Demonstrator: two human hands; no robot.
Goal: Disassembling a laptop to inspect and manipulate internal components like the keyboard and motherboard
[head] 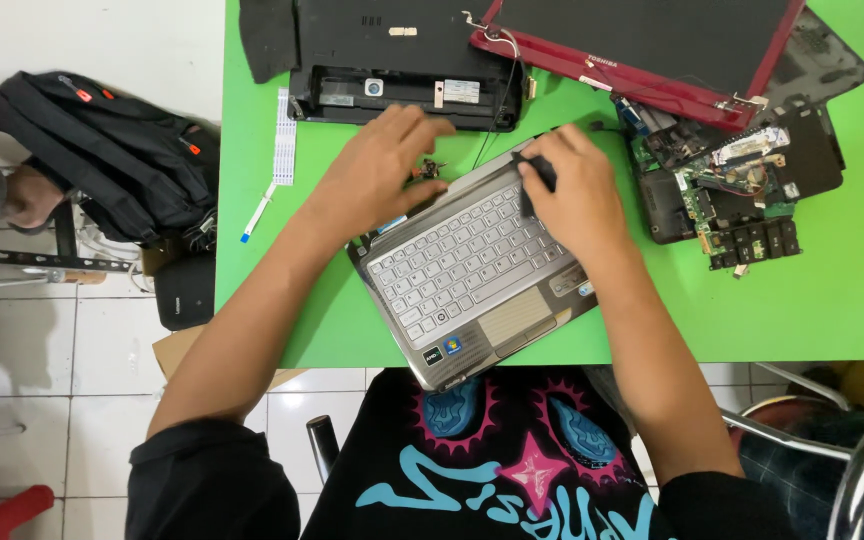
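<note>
A silver laptop base (472, 280) with a pale keyboard is seen lying askew on the green worktop (832, 300), its front corner overhanging the near edge at 6 o'clock. At the far right corner of the keyboard, toward 1 o'clock, the right hand (577, 195) is laid with its fingers curled around a small dark part (542, 175), which is pinched against the laptop's top edge. At 11 o'clock from the keyboard, the left hand (382, 165) is held with its fingers loosely spread and bent, the fingertips set down beside a small metal piece (430, 170) just off the laptop's far left corner; whether that piece is gripped cannot be told. Farther out at 3 o'clock, a bared circuit board (742, 190) is spread on the worktop. At 12 o'clock a black laptop underside (392, 60) is placed, and beside it a red-edged lid (652, 40). At 10 o'clock a white ribbon cable (282, 140) is laid flat.
</note>
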